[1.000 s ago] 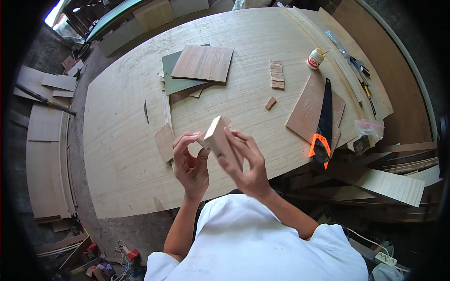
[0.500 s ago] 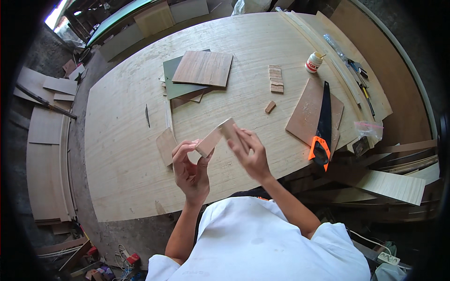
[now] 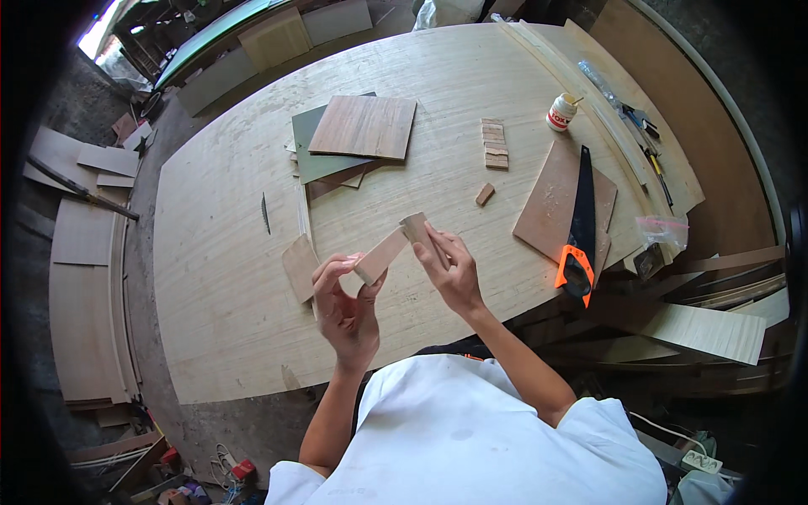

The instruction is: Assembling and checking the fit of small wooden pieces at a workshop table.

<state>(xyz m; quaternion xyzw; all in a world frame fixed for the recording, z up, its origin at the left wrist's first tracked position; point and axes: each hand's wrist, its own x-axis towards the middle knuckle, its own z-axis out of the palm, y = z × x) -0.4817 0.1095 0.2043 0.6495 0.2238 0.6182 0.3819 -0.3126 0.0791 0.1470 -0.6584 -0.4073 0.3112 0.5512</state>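
Above the near part of the wooden table, my left hand (image 3: 343,307) pinches a small light wooden block (image 3: 383,256) between thumb and fingers. My right hand (image 3: 454,273) grips a flat greyish-tan block (image 3: 416,227), its fingers along the far side. That block's face meets the upper right end of the wooden block, tilted across it. Whether sandpaper covers the face cannot be made out. Beyond my hands lie a small loose wood piece (image 3: 485,194) and a short row of small wood pieces (image 3: 495,144).
On the worktable (image 3: 227,320), stacked boards (image 3: 364,126) lie at the far left-centre. A handsaw with an orange handle (image 3: 576,268) rests on a brown board (image 3: 543,198) at right. Behind it stands a white glue bottle (image 3: 561,113). Long strips (image 3: 581,93) line the right edge.
My right hand and its block have shifted slightly right along the wooden block's end, and the motion blur is gone. My left hand keeps its hold, nearly still.
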